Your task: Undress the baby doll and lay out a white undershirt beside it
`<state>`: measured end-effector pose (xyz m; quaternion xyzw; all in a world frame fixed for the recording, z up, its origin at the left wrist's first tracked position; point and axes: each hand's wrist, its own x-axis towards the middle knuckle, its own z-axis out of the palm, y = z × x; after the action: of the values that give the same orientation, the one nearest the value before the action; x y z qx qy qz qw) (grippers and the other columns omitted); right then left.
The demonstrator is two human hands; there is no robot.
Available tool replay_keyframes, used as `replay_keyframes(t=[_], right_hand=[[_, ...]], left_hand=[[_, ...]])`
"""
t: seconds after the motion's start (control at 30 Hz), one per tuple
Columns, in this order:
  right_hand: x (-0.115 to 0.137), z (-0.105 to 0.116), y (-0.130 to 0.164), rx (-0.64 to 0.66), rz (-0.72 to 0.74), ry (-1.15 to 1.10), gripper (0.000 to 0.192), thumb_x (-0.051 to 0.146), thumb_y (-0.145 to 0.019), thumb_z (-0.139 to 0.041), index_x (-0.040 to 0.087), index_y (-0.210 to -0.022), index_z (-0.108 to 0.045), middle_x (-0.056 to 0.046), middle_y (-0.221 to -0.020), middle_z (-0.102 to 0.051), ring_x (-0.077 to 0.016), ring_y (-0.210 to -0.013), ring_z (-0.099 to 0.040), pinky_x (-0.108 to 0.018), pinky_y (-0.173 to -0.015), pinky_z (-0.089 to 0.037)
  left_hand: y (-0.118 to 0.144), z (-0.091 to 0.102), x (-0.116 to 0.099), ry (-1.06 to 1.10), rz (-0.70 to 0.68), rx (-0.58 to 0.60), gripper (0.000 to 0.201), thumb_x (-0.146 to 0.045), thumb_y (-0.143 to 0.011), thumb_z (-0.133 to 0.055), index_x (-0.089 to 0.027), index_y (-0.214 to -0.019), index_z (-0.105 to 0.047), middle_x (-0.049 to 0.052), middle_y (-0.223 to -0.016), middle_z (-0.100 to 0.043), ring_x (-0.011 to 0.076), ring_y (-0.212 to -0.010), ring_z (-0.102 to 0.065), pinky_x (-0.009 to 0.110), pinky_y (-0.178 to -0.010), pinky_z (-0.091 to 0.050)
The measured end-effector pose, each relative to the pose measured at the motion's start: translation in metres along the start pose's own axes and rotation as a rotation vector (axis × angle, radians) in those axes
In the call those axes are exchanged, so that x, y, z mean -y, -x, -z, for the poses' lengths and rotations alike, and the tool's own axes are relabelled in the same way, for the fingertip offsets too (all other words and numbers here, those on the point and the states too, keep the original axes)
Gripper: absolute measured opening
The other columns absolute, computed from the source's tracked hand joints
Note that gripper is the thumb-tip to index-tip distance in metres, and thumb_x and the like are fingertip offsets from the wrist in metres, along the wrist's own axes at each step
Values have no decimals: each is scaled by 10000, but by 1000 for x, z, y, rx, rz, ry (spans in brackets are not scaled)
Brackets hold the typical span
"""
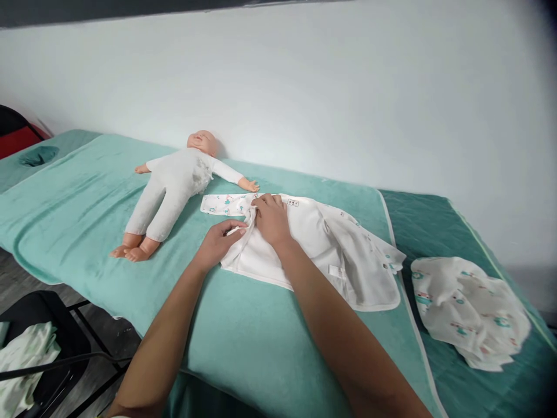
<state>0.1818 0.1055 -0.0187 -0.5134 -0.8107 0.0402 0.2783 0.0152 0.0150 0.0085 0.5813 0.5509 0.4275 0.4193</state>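
Observation:
A white baby shirt (304, 232) with small printed figures on its sleeves lies spread and opened on the green bed cover. My left hand (221, 241) pinches the shirt's edge near its left side, thumb and fingers closed on the cloth. Right beside it, my right hand (272, 217) is bent over the same fold, fingers curled onto the fabric below the left sleeve. Its fingertips are partly hidden. A baby doll (174, 180) in a white cloth body lies on its back to the left, one arm stretched toward the shirt.
A crumpled white printed cloth (467, 310) lies at the right on a darker green cover (429, 223). A pale wall (304, 98) runs along the far side. At lower left stands a black chair (56, 307) with light green cloth (32, 360) on it.

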Motion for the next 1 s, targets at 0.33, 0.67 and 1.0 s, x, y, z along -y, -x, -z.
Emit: replay_keyframes(t=[0.33,0.67,1.0], right_hand=[[-8,-6,-10,119,-111,-92,337,144,-897,-446,281,-1121,-658,-48,-1128,-565,-182,-833,-589,-303,-637,-392],[-8,-3,-23,134,-72,-9,234,235,-935,-459,268,-1083,-638,-33,-1092,-667,-213,-871,-614,-298,-664,-377],[-9,-3,-20,77,8,-79,368,197,-950,-405,281,-1252,-598,-45,-1353,-608,-244,-1088,-633,-341,-768,-497]], left_hand=[[0,1,3,117,45,-52,304,-453,-855,-658,-203,-1010,-732,-48,-611,-449,96,-564,-374,243,-551,-267],[-7,4,15,56,-3,-394,241,-406,-872,-630,-198,-972,-698,-43,-646,-466,116,-627,-416,248,-619,-333],[-8,7,20,-430,46,-466,135,-290,-878,-588,-222,-956,-676,-21,-683,-551,151,-656,-513,276,-660,-352]])
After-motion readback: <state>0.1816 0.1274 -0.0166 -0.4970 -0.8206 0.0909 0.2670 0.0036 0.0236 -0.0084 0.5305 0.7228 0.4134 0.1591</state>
